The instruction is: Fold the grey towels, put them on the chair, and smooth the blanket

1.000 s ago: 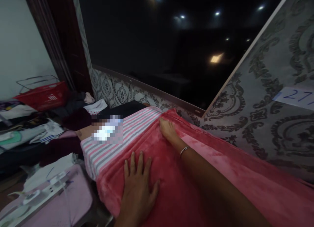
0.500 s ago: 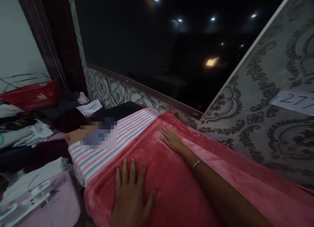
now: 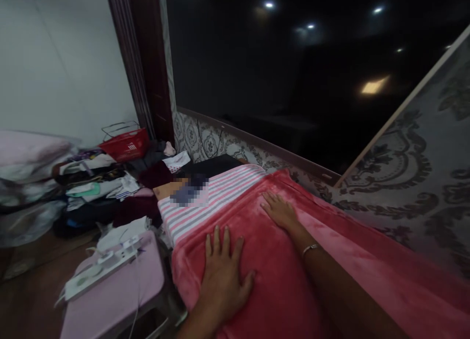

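Note:
A plush red blanket lies over a raised surface, its far edge overlapping a pink, grey and white striped cloth. My left hand rests flat on the blanket near its left edge, fingers spread. Farther off, my right hand is laid palm down near the blanket's far right corner, fingers stretched out, with a bracelet on the wrist. Neither hand grips the fabric. Past the blanket, a blurred dark item sits on the striped cloth.
On the left, a pink stool carries a white power strip with a trailing cable. Heaped clothes and a red basket stand behind it. A large black screen hangs on the patterned wall along the right side.
The view has swung left, so the scene sits farther right and more of the stool and clothes shows. Both hands stay flat on the blanket in nearly the same places.

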The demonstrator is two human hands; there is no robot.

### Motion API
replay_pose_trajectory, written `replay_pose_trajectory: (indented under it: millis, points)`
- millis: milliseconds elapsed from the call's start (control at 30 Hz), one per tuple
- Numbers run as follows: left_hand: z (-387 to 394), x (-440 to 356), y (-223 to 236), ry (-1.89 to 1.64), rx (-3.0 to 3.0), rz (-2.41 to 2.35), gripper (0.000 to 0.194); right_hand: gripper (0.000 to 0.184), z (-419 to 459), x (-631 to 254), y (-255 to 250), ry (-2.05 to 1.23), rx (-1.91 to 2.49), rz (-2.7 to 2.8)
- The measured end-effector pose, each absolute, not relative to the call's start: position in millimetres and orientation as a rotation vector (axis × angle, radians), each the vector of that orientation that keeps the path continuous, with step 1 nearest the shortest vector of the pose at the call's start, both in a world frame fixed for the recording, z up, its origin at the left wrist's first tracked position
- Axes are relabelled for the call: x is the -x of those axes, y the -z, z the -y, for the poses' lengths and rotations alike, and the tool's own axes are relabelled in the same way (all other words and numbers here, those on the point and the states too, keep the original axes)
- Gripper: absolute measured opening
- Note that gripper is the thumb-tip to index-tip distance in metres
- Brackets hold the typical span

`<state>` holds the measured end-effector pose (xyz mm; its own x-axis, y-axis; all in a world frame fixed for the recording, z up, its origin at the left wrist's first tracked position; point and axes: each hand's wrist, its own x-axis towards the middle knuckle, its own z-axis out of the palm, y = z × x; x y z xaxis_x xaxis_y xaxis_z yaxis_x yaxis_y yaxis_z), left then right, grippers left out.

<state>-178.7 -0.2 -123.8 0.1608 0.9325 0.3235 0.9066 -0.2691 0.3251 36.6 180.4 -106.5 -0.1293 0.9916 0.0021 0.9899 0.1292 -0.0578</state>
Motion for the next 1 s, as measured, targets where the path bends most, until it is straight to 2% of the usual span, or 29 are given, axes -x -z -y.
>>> replay_pose_trajectory:
  millis: [200, 400, 733, 900, 1000]
  points:
    - [0.6, 178.6, 117.0, -0.714, -2.349, -1.862, 0.067, 0.056, -143.3, -39.1, 93.0, -0.042, 2.194, 2.23]
    - [-6.0, 176.8, 109.5, -0.602, -2.426, -1.907, 0.064, 0.061, -21.0, -94.2, 112.2, -0.058, 2.095, 2.278]
    - [-17.6, 173.0, 93.7, -0.404, -2.593, -1.957, 0.066, 0.061, 151.0, -182.4, 102.1, -0.112, 2.521, 1.76]
    - [-19.5, 171.6, 87.4, -0.37, -2.705, -1.924, 0.062, 0.06, 193.8, -186.5, 103.7, -0.054, 2.604, 1.603]
    - [-32.6, 178.4, 95.3, -0.438, -2.71, -1.895, 0.068, 0.059, 200.2, -184.7, 103.8, 0.018, 2.58, 1.543]
